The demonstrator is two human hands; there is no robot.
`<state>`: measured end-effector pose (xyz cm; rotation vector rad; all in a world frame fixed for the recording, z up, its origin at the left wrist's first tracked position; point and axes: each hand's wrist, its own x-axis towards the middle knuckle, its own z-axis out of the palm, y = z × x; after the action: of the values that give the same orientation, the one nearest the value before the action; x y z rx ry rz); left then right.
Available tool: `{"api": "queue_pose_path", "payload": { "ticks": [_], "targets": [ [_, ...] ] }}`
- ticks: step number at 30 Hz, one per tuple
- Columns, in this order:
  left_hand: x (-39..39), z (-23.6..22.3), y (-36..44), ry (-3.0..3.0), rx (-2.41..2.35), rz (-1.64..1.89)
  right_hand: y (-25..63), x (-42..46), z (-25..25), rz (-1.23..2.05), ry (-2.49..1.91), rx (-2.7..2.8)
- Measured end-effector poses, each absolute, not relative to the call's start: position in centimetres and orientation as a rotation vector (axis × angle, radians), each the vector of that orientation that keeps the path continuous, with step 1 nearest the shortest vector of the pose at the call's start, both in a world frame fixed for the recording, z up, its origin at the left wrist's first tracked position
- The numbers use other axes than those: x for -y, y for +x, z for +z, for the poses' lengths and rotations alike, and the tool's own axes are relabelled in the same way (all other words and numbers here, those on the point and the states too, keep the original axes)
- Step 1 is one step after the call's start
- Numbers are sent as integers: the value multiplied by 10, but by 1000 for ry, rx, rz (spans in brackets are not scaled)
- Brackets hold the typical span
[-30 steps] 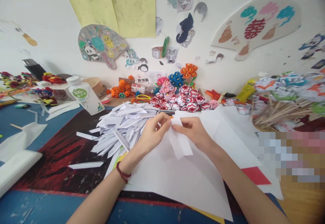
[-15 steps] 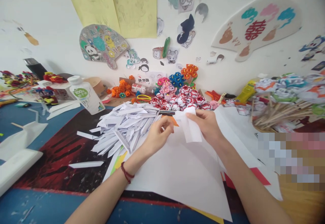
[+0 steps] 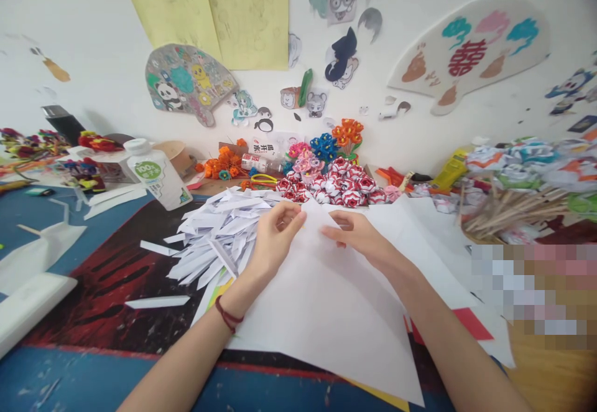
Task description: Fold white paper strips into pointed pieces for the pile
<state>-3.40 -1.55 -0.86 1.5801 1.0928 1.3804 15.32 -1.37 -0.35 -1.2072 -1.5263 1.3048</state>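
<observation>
A small piece of white paper (image 3: pixel 315 220) is held up between my two hands, its lower edge hard to tell from the large white sheet (image 3: pixel 326 312) beneath. My left hand (image 3: pixel 278 233) pinches its left side between thumb and fingertips; a dark red cord bracelet circles that wrist. On the right side, my right hand (image 3: pixel 354 231) has its thumb and fingers closed on the paper's edge. Just left of my left hand lies a heap of folded white paper strips (image 3: pixel 219 231), and a single strip (image 3: pixel 157 302) lies apart on the dark mat.
A white bottle (image 3: pixel 156 175) stands behind the heap. Red-and-white paper flowers (image 3: pixel 347 182) and orange flowers (image 3: pixel 221 163) line the wall. At the right are wooden sticks (image 3: pixel 517 210) with paper blooms. A white box-like object (image 3: pixel 32 309) sits at the left edge.
My right hand has moved left with the white paper, turning it. My left hand, earlier free with curled fingers, has come up slightly and now grips the paper too.
</observation>
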Motion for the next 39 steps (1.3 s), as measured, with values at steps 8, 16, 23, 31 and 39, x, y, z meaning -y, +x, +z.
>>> {"api": "queue_pose_path", "payload": {
  "ticks": [8, 16, 23, 31, 39],
  "targets": [
    [18, -9, -28, 1351, -968, 1356, 149, 16, -8, 1523, -1018, 1348],
    [22, -13, -21, 1336, -1006, 1213, 143, 14, -13, 1310, -1046, 1284],
    [21, -12, -23, 1427, -1082, 1088, 146, 14, -9, 1224, -1064, 1298],
    [22, -15, -20, 1389, -1073, 1060, 144, 16, -7, 1282, -1022, 1345],
    [26, -9, -31, 2363, -1398, 1037, 152, 8, -13, 1220, -1124, 1386]
  ]
}}
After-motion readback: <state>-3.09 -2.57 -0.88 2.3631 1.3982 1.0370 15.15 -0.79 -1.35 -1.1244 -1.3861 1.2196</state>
